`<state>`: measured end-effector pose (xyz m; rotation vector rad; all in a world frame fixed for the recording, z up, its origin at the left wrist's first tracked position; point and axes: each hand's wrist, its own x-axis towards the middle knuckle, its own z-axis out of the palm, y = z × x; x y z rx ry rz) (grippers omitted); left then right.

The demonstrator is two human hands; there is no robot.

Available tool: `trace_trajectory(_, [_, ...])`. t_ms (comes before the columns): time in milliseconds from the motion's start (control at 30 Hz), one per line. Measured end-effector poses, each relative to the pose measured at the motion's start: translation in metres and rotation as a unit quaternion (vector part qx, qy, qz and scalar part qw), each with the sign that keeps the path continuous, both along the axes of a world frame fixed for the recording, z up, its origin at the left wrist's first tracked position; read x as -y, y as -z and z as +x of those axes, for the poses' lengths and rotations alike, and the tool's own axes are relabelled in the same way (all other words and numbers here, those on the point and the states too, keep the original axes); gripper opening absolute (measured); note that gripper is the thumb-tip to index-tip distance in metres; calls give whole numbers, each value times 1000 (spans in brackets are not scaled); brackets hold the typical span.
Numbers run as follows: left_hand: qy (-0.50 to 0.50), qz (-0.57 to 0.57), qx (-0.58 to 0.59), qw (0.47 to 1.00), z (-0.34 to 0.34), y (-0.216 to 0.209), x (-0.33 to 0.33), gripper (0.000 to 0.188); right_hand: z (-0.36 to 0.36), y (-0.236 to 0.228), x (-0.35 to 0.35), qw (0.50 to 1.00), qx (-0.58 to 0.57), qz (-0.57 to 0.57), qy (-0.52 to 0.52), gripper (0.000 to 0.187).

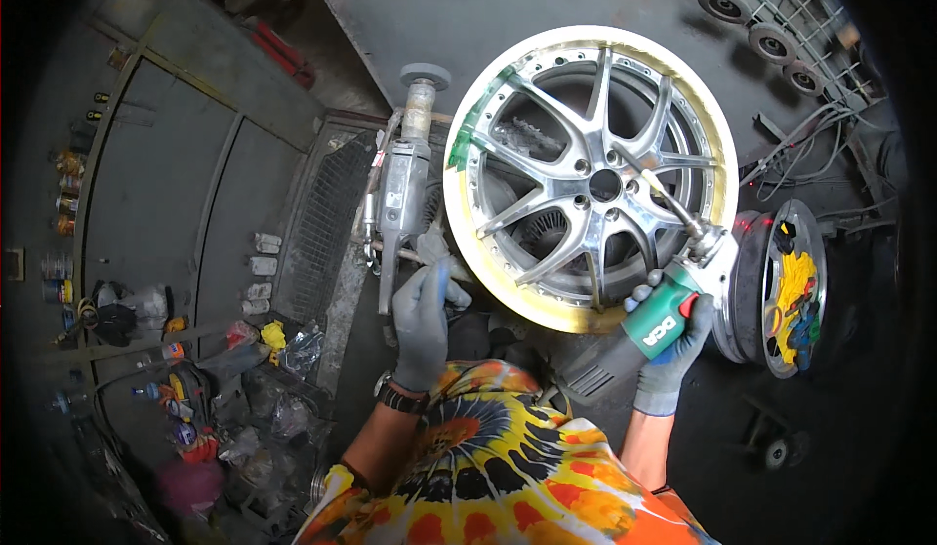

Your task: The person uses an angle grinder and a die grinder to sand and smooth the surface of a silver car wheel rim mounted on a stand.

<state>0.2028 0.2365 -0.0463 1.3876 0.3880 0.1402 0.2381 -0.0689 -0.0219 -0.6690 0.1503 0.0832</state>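
Observation:
My right hand [673,335], in a grey glove, is wrapped round a green and grey die grinder [656,322]. The grinder's long thin shaft [666,194] reaches across the spokes toward the hub of a silver alloy wheel [605,57]. Yellowish tape covers most of the wheel's outer lip, with a green stretch at its upper left. My left hand [425,321], gloved too and wearing a watch at the wrist, is raised by the wheel's lower left edge. Its fingers are bent together near a pale grey piece; whatever they grip is unclear.
Left of the wheel stands a grey power tool [402,179] with a round disc on top. At the right, another wheel [737,282] holds yellow and dark gloves or rags [795,296]. Grinding discs [771,45] hang on a wire rack; loose cables [810,150] run below. Litter [264,428] lies lower left.

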Motion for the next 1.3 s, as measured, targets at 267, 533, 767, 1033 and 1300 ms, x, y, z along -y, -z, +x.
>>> trace_trajectory(267, [139,16,35,990,38,-2,22,23,15,13,-49,999,-52,10,-14,59])
trace_trajectory(533, [352,-83,8,932,117,0,46,31,36,21,-106,968,-94,-228,47,53])
trace_trajectory(767, [448,-119,31,886,146,18,42,40,37,52,-106,975,-89,-196,59,47])
trace_trajectory(1033, [392,-92,87,911,162,0,66,53,51,45,-87,995,-63,-55,56,67])
trace_trajectory(1300, [376,-85,71,920,166,-29,82,52,68,33,-55,997,-5,66,-51,71])
